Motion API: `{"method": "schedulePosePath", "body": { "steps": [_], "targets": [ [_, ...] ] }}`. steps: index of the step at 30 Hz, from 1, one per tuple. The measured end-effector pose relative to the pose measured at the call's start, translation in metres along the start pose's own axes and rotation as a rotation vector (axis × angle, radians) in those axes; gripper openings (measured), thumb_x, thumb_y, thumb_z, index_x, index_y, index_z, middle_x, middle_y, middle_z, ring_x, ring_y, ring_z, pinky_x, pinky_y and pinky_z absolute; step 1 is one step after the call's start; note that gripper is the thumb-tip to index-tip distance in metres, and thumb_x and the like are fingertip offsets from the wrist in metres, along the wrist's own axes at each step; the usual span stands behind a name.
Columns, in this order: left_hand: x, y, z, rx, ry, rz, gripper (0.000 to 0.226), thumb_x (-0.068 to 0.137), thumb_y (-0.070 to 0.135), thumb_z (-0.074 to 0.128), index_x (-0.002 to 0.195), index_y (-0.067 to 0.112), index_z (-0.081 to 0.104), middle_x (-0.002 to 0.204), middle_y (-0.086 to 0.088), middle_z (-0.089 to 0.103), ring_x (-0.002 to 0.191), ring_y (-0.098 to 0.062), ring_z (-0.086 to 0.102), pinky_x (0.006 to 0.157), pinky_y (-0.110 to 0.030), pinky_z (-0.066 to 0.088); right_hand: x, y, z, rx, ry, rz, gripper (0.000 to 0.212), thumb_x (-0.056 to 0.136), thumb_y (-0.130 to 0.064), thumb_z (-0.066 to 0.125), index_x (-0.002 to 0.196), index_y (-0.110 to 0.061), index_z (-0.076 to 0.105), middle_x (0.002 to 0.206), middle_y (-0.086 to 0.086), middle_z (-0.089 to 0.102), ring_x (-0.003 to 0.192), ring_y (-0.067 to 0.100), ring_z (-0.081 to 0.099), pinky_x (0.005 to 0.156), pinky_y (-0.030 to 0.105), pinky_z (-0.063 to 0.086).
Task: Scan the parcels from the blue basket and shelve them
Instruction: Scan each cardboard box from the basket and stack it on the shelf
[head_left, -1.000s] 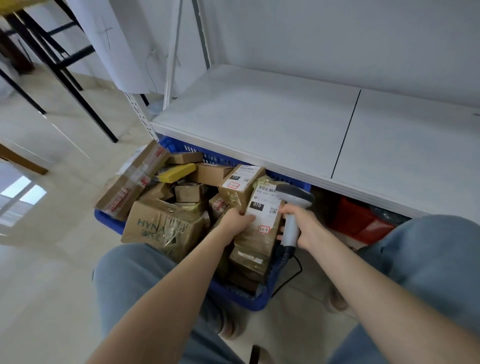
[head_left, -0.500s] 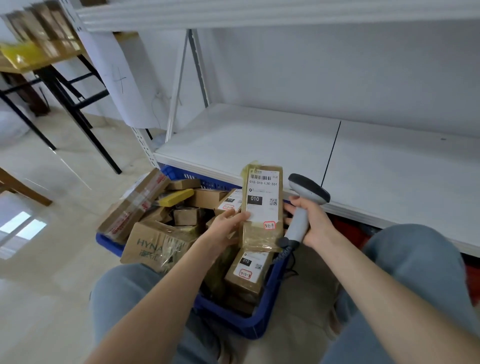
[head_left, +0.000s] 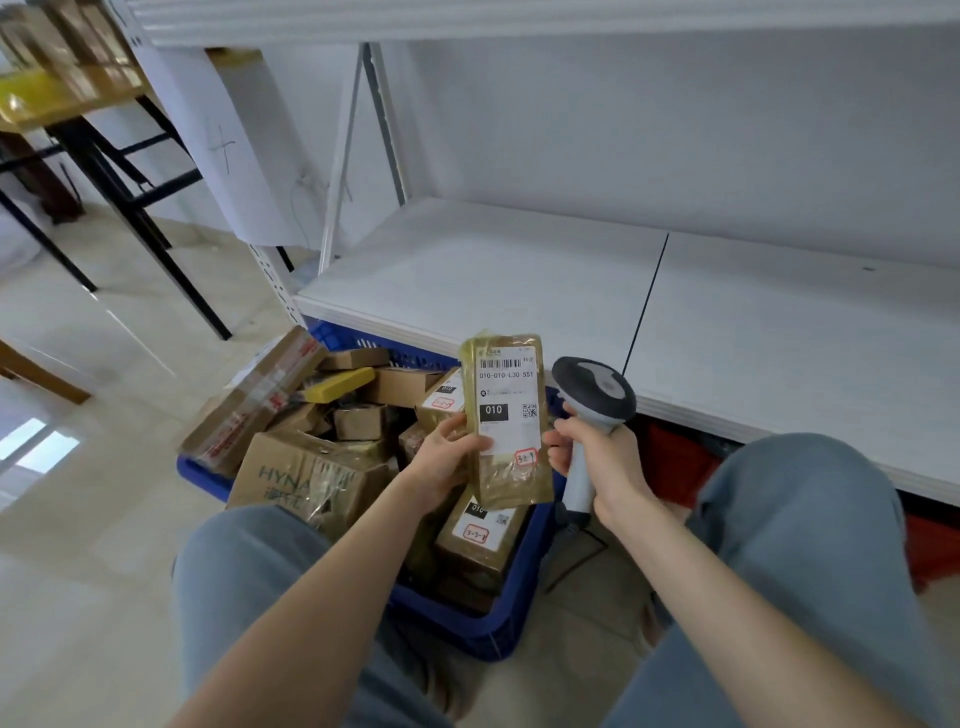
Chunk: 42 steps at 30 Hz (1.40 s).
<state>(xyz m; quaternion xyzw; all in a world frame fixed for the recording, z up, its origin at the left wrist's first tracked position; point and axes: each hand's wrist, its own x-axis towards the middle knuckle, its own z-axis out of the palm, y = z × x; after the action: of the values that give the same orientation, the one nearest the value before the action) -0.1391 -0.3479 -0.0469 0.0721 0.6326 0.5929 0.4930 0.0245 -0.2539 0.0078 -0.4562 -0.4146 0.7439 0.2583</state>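
Spanning the upper right, the white shelf (head_left: 519, 270) is seen with its front edge above the far side of the blue basket (head_left: 498, 629), which sits on the floor between the person's knees and is heaped with cardboard parcels (head_left: 400, 384). At the basket's left edge a large box (head_left: 306, 478) printed "HYNA" is lying, the rest of the word hidden.

Since a second ago the flat brown parcel (head_left: 506, 421) has been lifted out of the heap and is now held upright above the basket's right edge, label toward the camera. On the label "010-010-L30 551" is read under a barcode, then "010" in a black block, a QR code, and a red-framed handwritten tag that looks like "3-2-9".

The scanner (head_left: 595, 395) has been raised too and is held just right of the parcel. The left hand (head_left: 441, 457) grips the parcel's lower left edge, thumb on its face; the right hand (head_left: 608, 467) is wrapped round the scanner's handle.
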Motion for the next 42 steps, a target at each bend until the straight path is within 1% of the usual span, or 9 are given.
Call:
{"method": "schedulePosePath", "body": {
  "steps": [3, 5, 11, 17, 24, 29, 35, 39, 42],
  "targets": [
    [0.003, -0.008, 0.002, -0.001, -0.023, 0.011, 0.061, 0.079, -0.003, 0.067, 0.133, 0.015, 0.044, 0.114, -0.011, 0.064, 0.101, -0.028, 0.065, 0.082, -0.041, 0.054, -0.012, 0.008, 0.003, -0.088, 0.002, 0.011, 0.006, 0.085, 0.002, 0.060, 0.082, 0.000, 0.065, 0.053, 0.005, 0.062, 0.042, 0.008, 0.052, 0.047, 0.020, 0.046],
    [0.002, -0.009, 0.006, 0.013, -0.042, 0.016, 0.057, 0.081, -0.003, 0.065, 0.130, 0.017, 0.044, 0.116, -0.010, 0.063, 0.102, -0.026, 0.064, 0.078, -0.036, 0.053, -0.017, 0.015, 0.006, -0.124, 0.008, 0.017, 0.007, 0.084, 0.000, 0.060, 0.085, 0.005, 0.066, 0.054, 0.005, 0.061, 0.040, 0.007, 0.049, 0.044, 0.018, 0.044],
    [0.003, -0.014, 0.005, 0.032, -0.046, 0.020, 0.059, 0.083, -0.005, 0.062, 0.135, 0.014, 0.042, 0.114, -0.007, 0.063, 0.094, -0.019, 0.065, 0.064, -0.026, 0.054, -0.019, 0.024, 0.009, -0.160, 0.012, -0.009, 0.020, 0.085, -0.013, 0.067, 0.096, 0.004, 0.067, 0.056, 0.005, 0.064, 0.041, 0.008, 0.051, 0.045, 0.021, 0.045],
    [0.007, -0.017, 0.001, 0.042, -0.013, 0.002, 0.072, 0.081, -0.002, 0.067, 0.143, 0.015, 0.035, 0.118, -0.007, 0.060, 0.095, -0.018, 0.066, 0.057, -0.022, 0.054, -0.026, 0.024, 0.011, -0.207, -0.004, 0.004, 0.019, 0.085, -0.016, 0.068, 0.087, 0.003, 0.069, 0.054, 0.004, 0.062, 0.043, 0.009, 0.052, 0.048, 0.022, 0.047],
    [0.010, -0.020, 0.003, 0.037, 0.005, 0.013, 0.071, 0.082, -0.003, 0.065, 0.143, 0.015, 0.036, 0.112, -0.005, 0.061, 0.093, -0.017, 0.065, 0.058, -0.023, 0.054, -0.031, 0.022, 0.015, -0.241, -0.018, 0.009, 0.017, 0.083, -0.012, 0.066, 0.067, -0.005, 0.065, 0.047, 0.000, 0.058, 0.044, 0.012, 0.051, 0.054, 0.027, 0.048],
    [0.013, -0.022, 0.002, 0.026, 0.032, 0.026, 0.072, 0.082, -0.005, 0.065, 0.144, 0.011, 0.034, 0.114, -0.007, 0.062, 0.093, -0.018, 0.065, 0.054, -0.020, 0.054, -0.032, 0.022, 0.016, -0.242, -0.014, 0.004, 0.017, 0.083, -0.010, 0.065, 0.066, -0.004, 0.065, 0.046, 0.000, 0.058, 0.043, 0.012, 0.051, 0.055, 0.028, 0.049],
    [0.018, -0.024, 0.000, 0.019, 0.032, 0.026, 0.076, 0.081, -0.004, 0.067, 0.146, 0.013, 0.032, 0.119, -0.009, 0.061, 0.097, -0.019, 0.066, 0.058, -0.023, 0.054, -0.030, 0.022, 0.017, -0.233, -0.014, 0.006, 0.019, 0.082, -0.008, 0.064, 0.063, -0.005, 0.064, 0.046, 0.000, 0.057, 0.043, 0.013, 0.049, 0.055, 0.029, 0.047],
    [0.016, -0.017, 0.001, 0.032, 0.033, 0.039, 0.068, 0.082, -0.005, 0.065, 0.141, 0.014, 0.038, 0.112, -0.007, 0.064, 0.091, -0.017, 0.066, 0.058, -0.023, 0.054, -0.027, 0.015, 0.018, -0.248, -0.036, -0.012, 0.015, 0.082, -0.010, 0.064, 0.068, -0.004, 0.066, 0.050, 0.001, 0.059, 0.045, 0.012, 0.051, 0.055, 0.027, 0.047],
    [0.013, 0.001, 0.000, 0.062, 0.042, 0.071, 0.060, 0.083, 0.001, 0.066, 0.136, 0.018, 0.043, 0.117, -0.007, 0.065, 0.092, -0.017, 0.067, 0.064, -0.027, 0.054, -0.020, -0.004, 0.019, -0.223, -0.030, -0.053, 0.008, 0.082, -0.009, 0.067, 0.076, -0.004, 0.067, 0.057, 0.003, 0.063, 0.046, 0.010, 0.053, 0.054, 0.026, 0.046]
  ]
}}
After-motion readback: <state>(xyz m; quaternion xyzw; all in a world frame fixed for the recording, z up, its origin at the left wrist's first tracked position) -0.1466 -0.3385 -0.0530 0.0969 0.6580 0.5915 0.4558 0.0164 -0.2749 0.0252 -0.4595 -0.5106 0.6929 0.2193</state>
